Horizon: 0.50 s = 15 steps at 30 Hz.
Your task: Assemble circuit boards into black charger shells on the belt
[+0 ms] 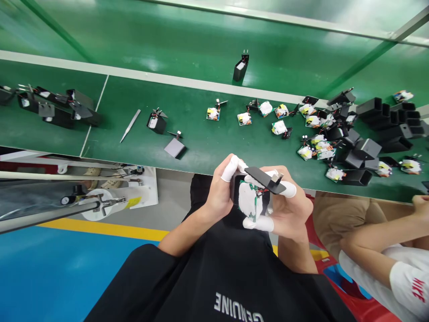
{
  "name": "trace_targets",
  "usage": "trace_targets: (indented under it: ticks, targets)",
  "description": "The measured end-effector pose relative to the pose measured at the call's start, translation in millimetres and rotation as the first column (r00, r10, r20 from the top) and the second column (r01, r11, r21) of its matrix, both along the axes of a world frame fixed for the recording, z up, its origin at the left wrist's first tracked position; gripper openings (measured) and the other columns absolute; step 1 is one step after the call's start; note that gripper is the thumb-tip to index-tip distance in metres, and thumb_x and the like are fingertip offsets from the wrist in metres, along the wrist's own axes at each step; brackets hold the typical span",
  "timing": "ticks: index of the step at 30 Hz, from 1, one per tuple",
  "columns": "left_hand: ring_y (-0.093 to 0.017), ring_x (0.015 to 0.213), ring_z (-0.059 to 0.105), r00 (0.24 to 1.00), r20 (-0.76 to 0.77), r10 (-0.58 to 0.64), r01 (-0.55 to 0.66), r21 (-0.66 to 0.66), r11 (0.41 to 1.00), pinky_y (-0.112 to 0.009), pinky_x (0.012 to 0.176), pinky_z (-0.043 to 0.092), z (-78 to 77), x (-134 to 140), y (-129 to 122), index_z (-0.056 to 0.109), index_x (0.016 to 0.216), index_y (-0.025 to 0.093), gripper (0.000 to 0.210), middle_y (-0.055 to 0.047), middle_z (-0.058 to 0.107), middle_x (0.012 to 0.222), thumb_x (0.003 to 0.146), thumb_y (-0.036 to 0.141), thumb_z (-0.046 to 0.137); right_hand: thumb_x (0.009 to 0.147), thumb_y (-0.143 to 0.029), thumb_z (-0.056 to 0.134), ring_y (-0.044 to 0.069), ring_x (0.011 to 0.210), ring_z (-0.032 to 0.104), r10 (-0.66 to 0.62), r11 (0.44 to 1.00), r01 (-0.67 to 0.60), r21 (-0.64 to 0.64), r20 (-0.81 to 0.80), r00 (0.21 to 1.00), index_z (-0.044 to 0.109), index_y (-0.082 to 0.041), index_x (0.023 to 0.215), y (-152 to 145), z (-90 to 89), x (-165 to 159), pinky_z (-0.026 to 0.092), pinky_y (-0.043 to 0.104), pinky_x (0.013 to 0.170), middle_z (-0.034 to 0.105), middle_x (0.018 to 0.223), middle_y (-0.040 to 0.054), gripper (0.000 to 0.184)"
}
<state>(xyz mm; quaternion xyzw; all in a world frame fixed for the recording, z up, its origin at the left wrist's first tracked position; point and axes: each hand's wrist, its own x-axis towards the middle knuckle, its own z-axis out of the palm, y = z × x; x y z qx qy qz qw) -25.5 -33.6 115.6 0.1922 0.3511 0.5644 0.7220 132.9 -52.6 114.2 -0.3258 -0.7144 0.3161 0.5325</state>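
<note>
Just in front of the bench edge, my left hand point(219, 190) is closed around a black plastic case point(236, 188). White finger covers sit on fingertips of both hands. My right hand point(284, 203) pinches a circuit board point(248, 201) coated in white material, its green edge showing at the mouth of the case. A black plug cover point(264, 178) with metal parts hangs over the board's top, joined by short wires and touching my right fingers. How far the board sits inside the case I cannot tell. Nearest on the bench lies a grey-faced case point(174, 148).
Several loose boards point(244, 118) lie across the green bench point(187, 116). Black cases point(395, 125) crowd the right; more cases point(56, 107) stand at left. Tweezers point(130, 126) lie left of centre. One case point(241, 67) stands farther back. A co-worker's arm point(378, 232) is at right.
</note>
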Motion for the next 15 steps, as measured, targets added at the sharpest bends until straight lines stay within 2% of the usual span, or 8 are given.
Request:
trace_targets:
  ticks: [6, 10, 15]
  targets:
    - [-0.012, 0.065, 0.044, 0.999, -0.027, -0.038, 0.038, -0.001, 0.999, -0.026, 0.061, 0.041, -4.6, 0.8, -2.1, 0.055, 0.076, 0.021, 0.052, 0.003, 0.050, 0.072, 0.100, 0.061, 0.078, 0.081, -0.030, 0.101, 0.037, 0.115, 0.073, 0.007, 1.000, -0.007, -0.005, 0.047, 0.999, 0.071, -0.031, 0.143, 3.9, -1.7, -1.0, 0.064, 0.056, 0.094, 0.077, 0.125, 0.0108, 0.070]
    - [-0.013, 0.064, 0.045, 0.998, -0.036, -0.051, 0.050, -0.028, 0.998, -0.027, 0.058, 0.041, -4.3, 0.2, -1.7, 0.054, 0.075, 0.022, 0.056, 0.002, 0.050, 0.071, 0.095, 0.066, 0.081, 0.080, -0.035, 0.103, 0.037, 0.112, 0.074, -0.022, 1.000, 0.021, 0.014, 0.079, 0.997, 0.072, -0.032, 0.137, 4.8, -1.6, -3.3, 0.065, 0.057, 0.092, 0.077, 0.121, 0.0097, 0.065]
    - [-0.012, 0.064, 0.047, 0.998, -0.021, -0.058, 0.058, -0.033, 0.998, -0.027, 0.058, 0.041, -4.0, -0.6, -1.0, 0.058, 0.077, 0.021, 0.053, 0.002, 0.052, 0.072, 0.094, 0.066, 0.082, 0.081, -0.036, 0.102, 0.036, 0.112, 0.075, -0.040, 0.999, 0.038, 0.015, 0.118, 0.992, 0.071, -0.032, 0.132, 4.7, 1.1, -4.7, 0.066, 0.056, 0.091, 0.076, 0.121, 0.0097, 0.060]
